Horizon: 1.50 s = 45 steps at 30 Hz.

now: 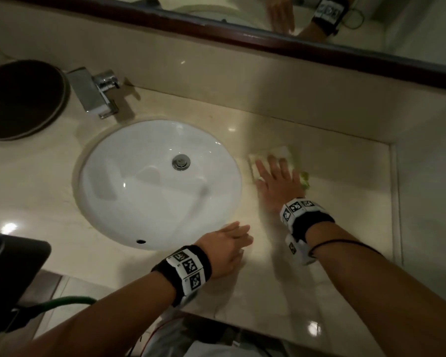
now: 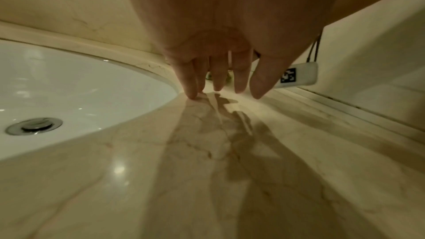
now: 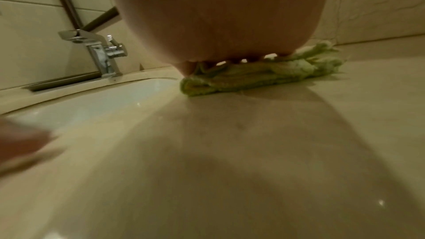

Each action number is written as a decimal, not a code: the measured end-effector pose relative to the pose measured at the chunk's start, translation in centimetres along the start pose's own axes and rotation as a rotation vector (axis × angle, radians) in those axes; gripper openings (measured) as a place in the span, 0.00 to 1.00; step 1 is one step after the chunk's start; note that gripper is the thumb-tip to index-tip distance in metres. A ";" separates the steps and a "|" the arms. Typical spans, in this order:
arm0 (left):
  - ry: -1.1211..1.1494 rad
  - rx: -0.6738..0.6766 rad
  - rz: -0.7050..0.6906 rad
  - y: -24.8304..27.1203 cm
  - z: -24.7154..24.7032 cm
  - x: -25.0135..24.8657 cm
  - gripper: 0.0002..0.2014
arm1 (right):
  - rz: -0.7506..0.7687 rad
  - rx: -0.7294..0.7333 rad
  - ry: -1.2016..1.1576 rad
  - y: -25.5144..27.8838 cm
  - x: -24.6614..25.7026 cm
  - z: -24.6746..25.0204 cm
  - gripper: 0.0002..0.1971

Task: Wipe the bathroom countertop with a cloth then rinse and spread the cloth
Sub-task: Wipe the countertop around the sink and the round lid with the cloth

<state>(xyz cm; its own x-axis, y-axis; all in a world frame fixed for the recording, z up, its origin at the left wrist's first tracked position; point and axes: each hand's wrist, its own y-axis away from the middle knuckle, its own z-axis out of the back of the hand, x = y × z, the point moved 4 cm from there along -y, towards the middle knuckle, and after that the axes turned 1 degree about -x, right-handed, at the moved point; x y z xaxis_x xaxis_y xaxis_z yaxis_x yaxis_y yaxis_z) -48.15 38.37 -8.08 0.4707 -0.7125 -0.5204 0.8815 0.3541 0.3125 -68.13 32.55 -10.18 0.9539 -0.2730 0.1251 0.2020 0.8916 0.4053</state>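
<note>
A pale green cloth (image 1: 281, 153) (image 3: 248, 79) lies folded on the beige marble countertop (image 1: 327, 197), just right of the white sink basin (image 1: 129, 191). My right hand (image 1: 276, 173) lies flat on the cloth with straight, spread fingers, pressing it down. In the right wrist view the palm (image 3: 218, 24) covers the cloth's top and only the near folded edge shows. My left hand (image 1: 229, 243) rests open on the countertop at the basin's front right rim. In the left wrist view its fingertips (image 2: 192, 94) touch the marble (image 2: 207, 170), holding nothing.
A chrome faucet (image 1: 98, 94) stands behind the basin, with a dark round object (image 1: 21, 99) to its left. A backsplash wall and a mirror edge (image 1: 268, 37) run along the back. A raised ledge (image 1: 394, 202) bounds the countertop on the right. A dark object (image 1: 8, 274) sits at lower left.
</note>
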 end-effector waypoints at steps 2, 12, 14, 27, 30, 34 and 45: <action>0.063 -0.035 0.015 0.8 0.2 0.9 0.21 | -0.037 0.022 0.009 -2.1 0.9 0.8 0.28; 0.115 -0.027 -0.082 1.0 2.4 3.3 0.20 | 0.062 0.025 0.092 -0.7 3.3 -0.3 0.29; 0.114 0.003 -0.062 0.5 2.9 3.7 0.18 | 0.103 0.036 0.105 1.9 3.6 -1.7 0.29; 0.053 -0.108 -0.206 -0.3 2.7 3.8 0.15 | 0.021 -0.001 0.032 -0.1 4.3 -1.3 0.29; 0.037 -0.148 -0.167 -0.6 2.7 3.7 0.15 | -0.014 -0.025 -0.020 -3.1 4.6 0.0 0.28; -0.048 -0.192 -0.138 -1.5 2.6 2.6 0.18 | -0.037 -0.074 0.013 -3.8 4.7 0.5 0.29; -0.298 0.121 0.145 -5.8 0.9 -0.8 0.29 | -0.227 -0.083 -0.097 1.1 -8.8 0.5 0.27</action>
<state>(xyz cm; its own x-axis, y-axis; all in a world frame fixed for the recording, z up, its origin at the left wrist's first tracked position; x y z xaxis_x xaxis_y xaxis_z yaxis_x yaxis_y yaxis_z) -53.70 36.36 -8.75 0.5433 -0.8116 -0.2146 0.7868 0.4031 0.4674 -76.42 35.74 -10.43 0.8571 -0.4993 0.1272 0.4298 0.8290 0.3579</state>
